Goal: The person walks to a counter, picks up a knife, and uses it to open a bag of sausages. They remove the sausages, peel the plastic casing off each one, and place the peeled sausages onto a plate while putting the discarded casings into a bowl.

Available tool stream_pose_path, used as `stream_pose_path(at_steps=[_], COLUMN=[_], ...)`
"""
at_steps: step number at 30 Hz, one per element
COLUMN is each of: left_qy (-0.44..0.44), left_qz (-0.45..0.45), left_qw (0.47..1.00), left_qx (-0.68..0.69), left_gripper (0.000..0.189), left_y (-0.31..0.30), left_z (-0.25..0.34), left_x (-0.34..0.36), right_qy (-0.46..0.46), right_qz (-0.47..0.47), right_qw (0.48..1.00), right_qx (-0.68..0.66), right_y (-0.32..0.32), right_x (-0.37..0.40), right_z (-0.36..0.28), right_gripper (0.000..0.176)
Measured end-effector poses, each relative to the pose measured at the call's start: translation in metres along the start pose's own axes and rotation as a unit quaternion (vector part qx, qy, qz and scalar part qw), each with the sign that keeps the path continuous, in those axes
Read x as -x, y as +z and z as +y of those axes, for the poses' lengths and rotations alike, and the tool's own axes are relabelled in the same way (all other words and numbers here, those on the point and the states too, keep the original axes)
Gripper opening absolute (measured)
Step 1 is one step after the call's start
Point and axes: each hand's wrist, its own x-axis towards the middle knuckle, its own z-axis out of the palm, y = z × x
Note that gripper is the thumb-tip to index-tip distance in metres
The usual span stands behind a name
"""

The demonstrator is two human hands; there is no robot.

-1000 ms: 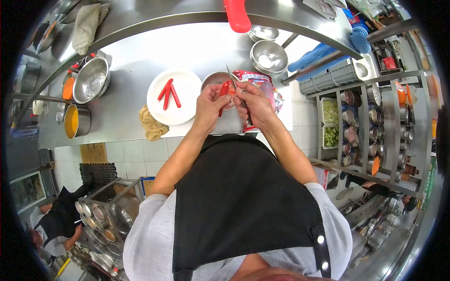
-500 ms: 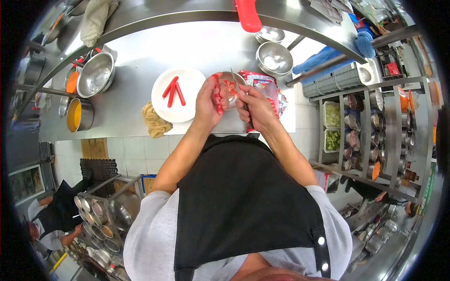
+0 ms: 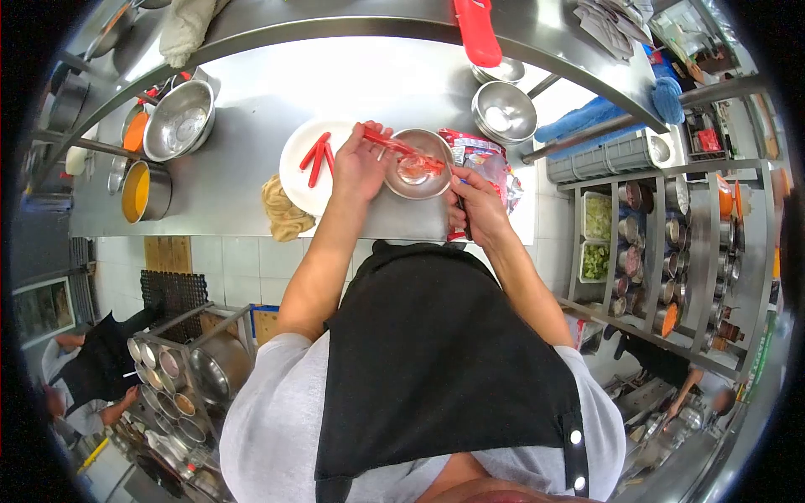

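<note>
My left hand (image 3: 360, 168) is turned palm up with its fingers curled on a red sausage-like stick (image 3: 387, 143), whose far end reaches over the metal bowl (image 3: 412, 191). Red pieces or strips (image 3: 426, 165) lie inside that bowl. At its right side, my right hand (image 3: 482, 208) is closed on a knife (image 3: 463, 220); the dark handle shows below the fingers, and the blade is hard to make out. Left of my left hand, a white plate (image 3: 300, 186) holds several whole red sticks (image 3: 319, 159). Behind my right hand lies a red printed plastic package (image 3: 480, 151).
Stacked steel bowls (image 3: 505, 111) stand at the back right. A tan cloth (image 3: 285, 214) lies by the plate. To the left are a large bowl (image 3: 180, 121) and a pot of orange liquid (image 3: 144, 193). An overhead shelf (image 3: 335, 23) spans the steel table (image 3: 239, 168). Other people work behind on both sides.
My left hand has turned palm up, and its red stick now leans over the bowl. My right hand has moved right and down from the bowl, and the knife blade no longer points up across it.
</note>
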Motion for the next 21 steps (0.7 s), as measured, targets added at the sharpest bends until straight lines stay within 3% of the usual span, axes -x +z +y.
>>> stream_pose_path(at_steps=[6, 7, 10, 11, 13, 16, 17, 20, 21], left_qy=[0.076, 0.083, 0.124, 0.114, 0.086, 0.201, 0.162, 0.263, 0.21], left_qz=[0.093, 0.066, 0.121, 0.151, 0.199, 0.189, 0.206, 0.218, 0.164], left_qw=[0.992, 0.994, 0.978, 0.948, 0.828, 0.537, 0.505, 0.471, 0.466], left_qx=[-0.038, -0.006, -0.116, -0.256, -0.518, -0.797, -0.822, -0.813, -0.844], left_gripper=[0.032, 0.033, 0.031, 0.034, 0.04, 0.047, 0.05, 0.045, 0.031], left_y=[-0.052, -0.083, -0.09, -0.093, -0.094, -0.097, -0.095, -0.081, -0.08], left_z=[0.052, 0.063, 0.092, 0.1, 0.112, 0.107, 0.106, 0.089, 0.092], left_x=[-0.022, -0.037, -0.03, -0.029, -0.026, -0.024, -0.023, -0.008, -0.008], right_qy=[-0.033, -0.037, -0.049, -0.052, -0.025, 0.01, 0.025, 0.03, 0.025], right_qz=[0.028, 0.033, 0.043, 0.046, 0.031, -0.008, -0.018, -0.047, -0.057], right_qw=[0.999, 0.999, 0.997, 0.996, 0.995, 0.993, 0.993, 0.988, 0.985], right_qx=[0.013, 0.016, 0.039, 0.05, 0.086, 0.114, 0.117, 0.146, 0.158], right_y=[-0.011, -0.012, -0.017, -0.019, -0.023, -0.025, -0.025, -0.03, -0.033], right_x=[0.0, -0.003, -0.016, -0.022, -0.038, -0.05, -0.053, -0.057, -0.058], right_z=[-0.011, -0.012, -0.013, -0.011, -0.008, -0.004, -0.004, -0.008, -0.01], right_gripper=[0.028, 0.029, 0.032, 0.033, 0.037, 0.044, 0.045, 0.049, 0.05])
